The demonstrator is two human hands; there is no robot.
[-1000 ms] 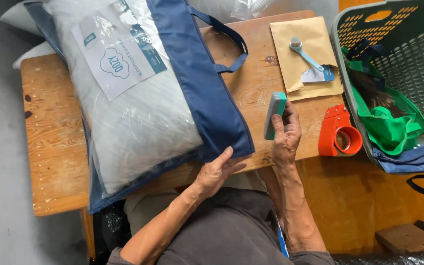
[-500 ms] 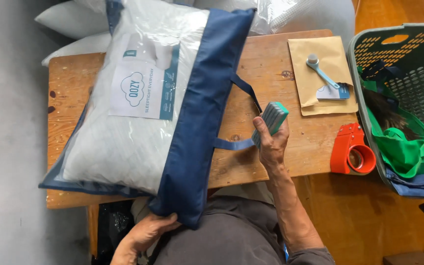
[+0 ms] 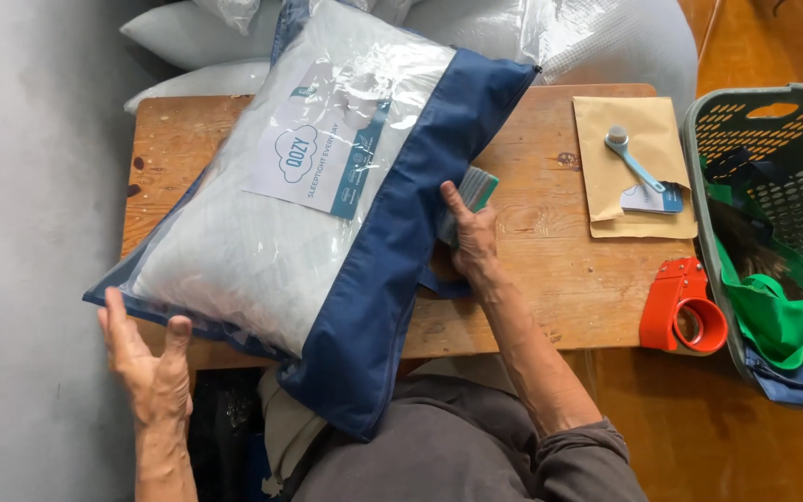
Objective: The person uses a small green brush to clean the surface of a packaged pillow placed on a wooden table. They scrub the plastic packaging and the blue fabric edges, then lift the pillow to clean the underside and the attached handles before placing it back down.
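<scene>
Left hand [image 3: 146,367] spread flat, propping the pillow bag's [image 3: 327,223] near-left corner on the counter [image 3: 550,279]. Right hand [image 3: 469,234] clamps a teal block [image 3: 478,189] against the bag's right edge; tape dispenser [image 3: 683,307] well right.

**Pillow bag held at two points**

The left hand [image 3: 149,367] lies flat and open against the lower left corner of the pillow bag [image 3: 327,232], fingers spread. The right hand [image 3: 471,244] presses against the bag's navy side and grips a small teal block [image 3: 478,189], mostly hidden between thumb and bag. Beyond the right hand, on the table [image 3: 550,288], lies a tan envelope [image 3: 629,167] bearing a blue-handled tool [image 3: 632,163]. Further to that hand's right stand an orange tape dispenser [image 3: 682,309] and a green basket [image 3: 778,200].
</scene>
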